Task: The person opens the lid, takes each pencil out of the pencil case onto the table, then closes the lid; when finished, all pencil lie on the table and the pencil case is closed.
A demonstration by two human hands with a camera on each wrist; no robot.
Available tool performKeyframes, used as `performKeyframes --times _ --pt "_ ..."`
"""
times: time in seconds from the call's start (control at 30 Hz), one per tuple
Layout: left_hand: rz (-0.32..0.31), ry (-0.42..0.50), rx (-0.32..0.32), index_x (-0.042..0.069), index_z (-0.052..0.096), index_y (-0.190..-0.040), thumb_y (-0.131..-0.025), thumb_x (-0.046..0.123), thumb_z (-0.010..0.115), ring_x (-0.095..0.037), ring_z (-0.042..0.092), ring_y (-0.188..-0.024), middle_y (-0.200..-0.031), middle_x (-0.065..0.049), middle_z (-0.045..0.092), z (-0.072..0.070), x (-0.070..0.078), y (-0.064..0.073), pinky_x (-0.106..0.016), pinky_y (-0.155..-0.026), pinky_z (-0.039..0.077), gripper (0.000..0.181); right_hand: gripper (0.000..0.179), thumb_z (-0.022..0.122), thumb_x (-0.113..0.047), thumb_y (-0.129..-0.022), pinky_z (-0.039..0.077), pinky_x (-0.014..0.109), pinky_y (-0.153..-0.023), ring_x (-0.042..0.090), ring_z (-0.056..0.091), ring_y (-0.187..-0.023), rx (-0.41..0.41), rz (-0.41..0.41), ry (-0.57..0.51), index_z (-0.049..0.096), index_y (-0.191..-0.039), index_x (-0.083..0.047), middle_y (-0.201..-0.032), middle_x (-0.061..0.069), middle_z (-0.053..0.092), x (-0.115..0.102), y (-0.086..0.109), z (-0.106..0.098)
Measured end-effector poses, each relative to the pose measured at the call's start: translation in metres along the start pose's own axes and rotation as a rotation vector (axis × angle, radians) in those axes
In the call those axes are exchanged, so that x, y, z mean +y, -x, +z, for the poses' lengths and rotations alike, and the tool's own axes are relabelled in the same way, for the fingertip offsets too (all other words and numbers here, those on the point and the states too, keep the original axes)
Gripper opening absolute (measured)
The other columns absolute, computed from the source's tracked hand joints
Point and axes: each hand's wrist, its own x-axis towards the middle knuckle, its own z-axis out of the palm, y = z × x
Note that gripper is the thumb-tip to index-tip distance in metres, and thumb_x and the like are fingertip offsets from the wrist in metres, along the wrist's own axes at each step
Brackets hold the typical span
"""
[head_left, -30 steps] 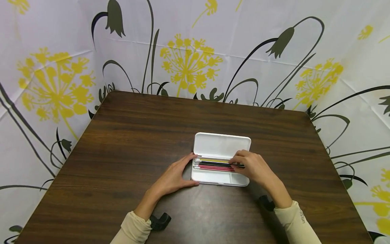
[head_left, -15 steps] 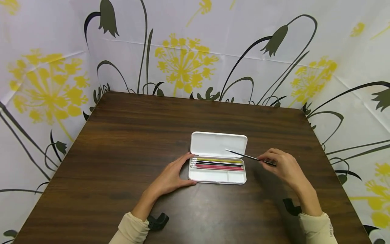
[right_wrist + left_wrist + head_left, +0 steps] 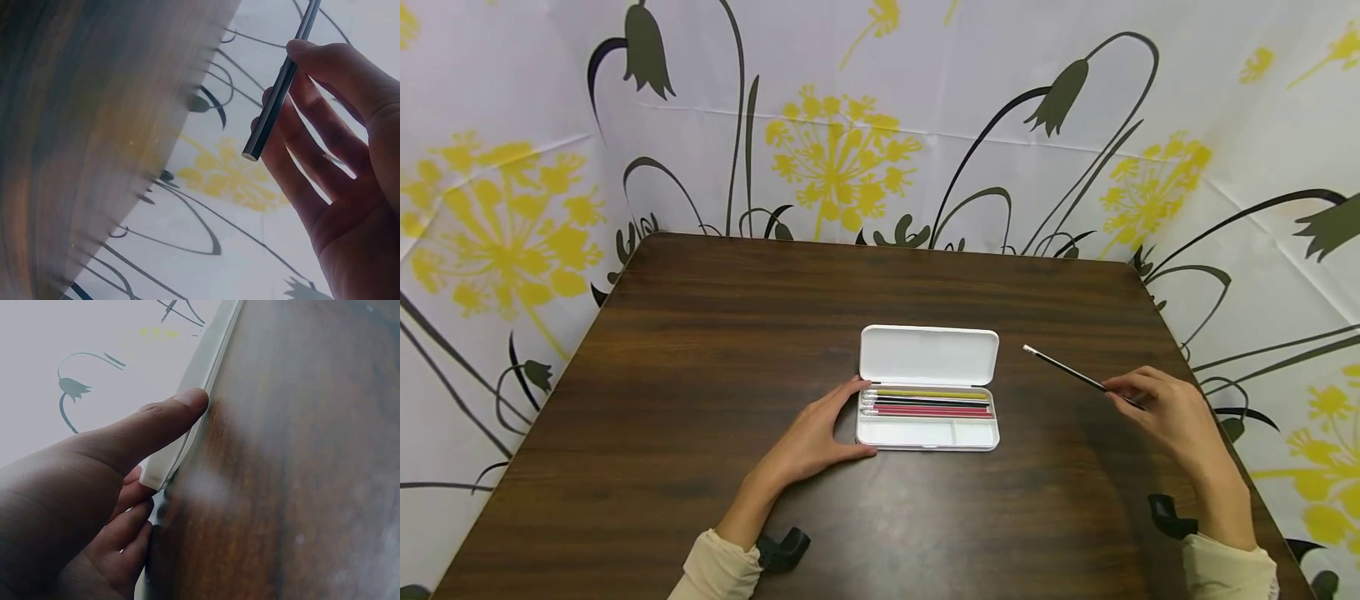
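Observation:
A white pencil case (image 3: 906,433) lies with its lid (image 3: 929,354) folded back on the table. Several pencils (image 3: 928,408), yellow, black and red, lie side by side in its upper compartment. My left hand (image 3: 808,429) holds the case by its left end, thumb at the front edge and fingers at the back; the left wrist view shows the thumb (image 3: 156,425) along the case's side. Off to the right, my right hand (image 3: 1168,412) pinches a black pencil (image 3: 1063,367) between thumb and fingers above the table. Its white-tipped end points left toward the case; its flat, unsharpened end shows in the right wrist view.
The dark wood-grain table (image 3: 737,333) extends around the case on all sides. A white cloth with yellow and grey flowers (image 3: 842,158) hangs behind the table and along its sides. Black wrist mounts (image 3: 1172,517) sit on both wrists.
My right hand has lifted the black pencil out of the case and carried it to the right, away from the lid. The left hand stays on the case's left end.

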Motion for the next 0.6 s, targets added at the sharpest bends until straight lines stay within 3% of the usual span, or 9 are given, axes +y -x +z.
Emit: performKeyframes --times 0.2,0.37,0.6 --pt "0.0 0.0 0.005 0.016 0.041 -0.149 -0.073 0.044 0.086 -0.02 0.036 -0.138 -0.155 -0.004 0.035 0.0 -0.001 0.001 -0.047 -0.106 0.035 0.092 0.02 0.083 -0.006 -0.078 0.05 0.031 -0.059 0.008 0.063 -0.067 -0.09 0.037 -0.035 0.076 -0.094 -0.015 -0.083 -0.01 0.064 0.013 -0.005 0.021" --pt "0.005 -0.004 0.002 0.016 0.041 -0.149 -0.073 0.045 0.086 -0.02 0.036 -0.138 -0.155 -0.004 0.035 0.0 -0.001 0.001 -0.046 -0.107 0.035 0.093 0.014 0.081 -0.011 -0.08 0.049 0.034 -0.061 0.008 0.063 -0.069 -0.169 0.085 -0.061 0.077 -0.093 -0.014 -0.083 -0.008 0.065 0.024 -0.004 0.04" --pt "0.005 -0.002 0.004 0.016 0.041 -0.149 -0.073 0.044 0.086 -0.02 0.036 -0.139 -0.155 -0.006 0.035 -0.001 0.001 0.001 -0.046 -0.107 0.035 0.092 0.012 0.08 -0.012 -0.081 0.05 0.041 -0.064 0.014 0.065 -0.073 -0.229 0.126 -0.051 0.077 -0.093 -0.014 -0.086 -0.005 0.067 0.027 -0.003 0.05"
